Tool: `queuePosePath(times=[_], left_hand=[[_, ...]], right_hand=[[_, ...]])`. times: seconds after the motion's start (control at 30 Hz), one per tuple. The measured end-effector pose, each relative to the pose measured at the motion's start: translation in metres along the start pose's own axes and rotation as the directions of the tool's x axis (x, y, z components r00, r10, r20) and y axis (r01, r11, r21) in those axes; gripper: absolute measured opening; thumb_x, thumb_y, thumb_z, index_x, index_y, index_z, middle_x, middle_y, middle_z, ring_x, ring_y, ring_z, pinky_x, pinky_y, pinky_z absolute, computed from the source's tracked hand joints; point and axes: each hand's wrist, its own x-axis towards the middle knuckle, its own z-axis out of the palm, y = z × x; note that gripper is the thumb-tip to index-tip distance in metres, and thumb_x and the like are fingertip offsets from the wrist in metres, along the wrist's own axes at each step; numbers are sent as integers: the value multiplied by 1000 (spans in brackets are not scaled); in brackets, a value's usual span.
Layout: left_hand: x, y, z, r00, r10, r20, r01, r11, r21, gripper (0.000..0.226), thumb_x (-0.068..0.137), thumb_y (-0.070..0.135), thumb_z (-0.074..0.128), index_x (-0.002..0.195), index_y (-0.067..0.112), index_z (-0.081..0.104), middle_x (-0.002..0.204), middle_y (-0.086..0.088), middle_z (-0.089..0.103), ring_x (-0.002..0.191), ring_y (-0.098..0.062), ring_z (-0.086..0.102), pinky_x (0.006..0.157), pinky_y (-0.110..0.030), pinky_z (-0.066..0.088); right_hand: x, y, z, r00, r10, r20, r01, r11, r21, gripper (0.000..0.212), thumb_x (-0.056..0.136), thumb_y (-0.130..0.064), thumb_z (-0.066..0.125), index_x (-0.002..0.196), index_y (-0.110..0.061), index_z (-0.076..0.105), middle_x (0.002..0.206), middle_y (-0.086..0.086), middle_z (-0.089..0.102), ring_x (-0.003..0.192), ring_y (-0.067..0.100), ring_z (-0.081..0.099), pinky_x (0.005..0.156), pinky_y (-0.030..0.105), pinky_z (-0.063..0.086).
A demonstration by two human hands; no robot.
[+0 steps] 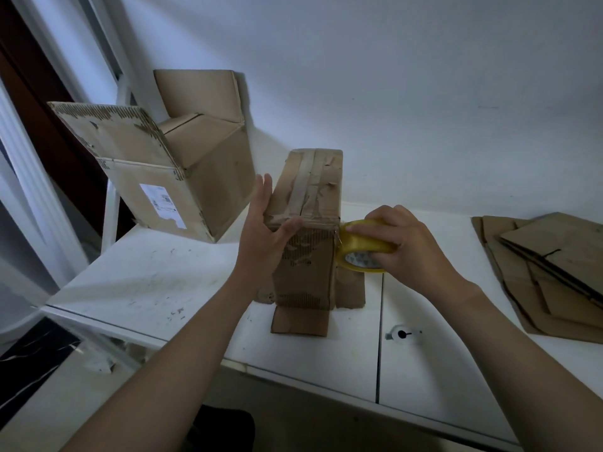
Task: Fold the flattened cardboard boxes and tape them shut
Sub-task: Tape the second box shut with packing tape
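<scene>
1. My left hand (264,230) lies flat against the left side of the small box (306,275), fingers straight, thumb laid across its near top edge.
2. My right hand (401,243) grips the yellow tape roll (362,247), fingers curled over it; the roll touches the box's upper right corner.
3. The small box stands upright in the middle of the white table (156,288), its lower flaps splayed on the surface.
4. A large open box (156,171) sits at the table's far left; a stack of flat cardboard (554,275) lies to the right, well apart.
</scene>
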Motion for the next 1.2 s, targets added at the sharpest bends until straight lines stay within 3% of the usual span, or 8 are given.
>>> queuePosePath(times=[0.1, 0.3, 0.4, 0.53, 0.63, 0.83, 1.03, 1.2], left_hand=[[-14, -3, 3, 996, -80, -35, 74, 988, -132, 64, 103, 28, 40, 158, 6, 15, 150, 16, 25, 134, 9, 36, 92, 2, 35], [-14, 3, -7, 983, -123, -135, 139, 983, 116, 52, 109, 32, 27, 157, 13, 23, 132, 17, 36, 121, 2, 34, 81, 10, 28], [-9, -1, -5, 964, 58, -258, 24, 952, 305, 49, 109, 32, 30, 153, 12, 32, 159, -2, 32, 147, -17, 27, 118, -34, 33], [-12, 1, 25, 971, 114, -211, 41, 786, 616, 80, 95, 69, 24, 144, 8, 45, 163, -19, 18, 151, -41, 7, 118, -64, 19], [-11, 2, 31, 970, 94, -223, 79, 748, 659, 109, 80, 89, 20, 150, 8, 38, 165, -15, 12, 152, -37, 4, 117, -66, 18], [-7, -9, 30, 957, 141, -253, 54, 771, 635, 113, 77, 94, 29, 149, 7, 38, 165, -13, 14, 153, -33, 8, 115, -61, 29], [-7, -13, 31, 951, 156, -268, 49, 778, 627, 118, 70, 94, 44, 150, 7, 35, 165, -16, 9, 152, -36, 6, 115, -62, 29], [-12, -10, 38, 947, 60, -314, 99, 880, 465, 113, 64, 79, 65, 153, 21, 25, 163, -14, -2, 149, -37, 10, 116, -56, 32]], right_hand=[[0, -2, 2, 1000, 12, -17, -12, 1000, -12, 61, 69, 5, 82, 120, -27, 72, 108, 1, 61, 94, 22, 50, 79, 17, 33], [7, -21, 0, 992, 79, 97, -82, 996, 27, 55, 84, -18, 79, 133, -38, 62, 113, -5, 55, 102, 16, 51, 81, 29, 45], [6, -29, -1, 987, 26, 161, -41, 995, 94, 56, 88, -34, 75, 138, -44, 50, 122, -14, 54, 107, 7, 50, 84, 19, 41], [-2, -31, -6, 967, 130, 218, -177, 960, 216, 58, 83, -43, 77, 121, -61, 37, 123, -29, 47, 106, -5, 51, 78, 9, 42], [-2, -30, -10, 971, 179, 159, -215, 944, 251, 45, 77, -52, 75, 111, -53, 47, 117, -28, 51, 107, -4, 51, 76, 9, 43], [7, -32, -8, 995, 65, 80, -65, 998, -2, 44, 77, -32, 85, 116, -26, 68, 115, -7, 61, 102, 10, 49, 80, 14, 33], [11, -20, 3, 983, 157, 99, -153, 987, -37, 37, 78, -27, 84, 113, -30, 71, 108, -10, 66, 95, 15, 52, 80, 34, 48], [14, -17, 20, 981, 162, 110, -167, 985, 40, 37, 80, -29, 83, 115, -30, 70, 111, -10, 66, 96, 18, 55, 81, 28, 45]])
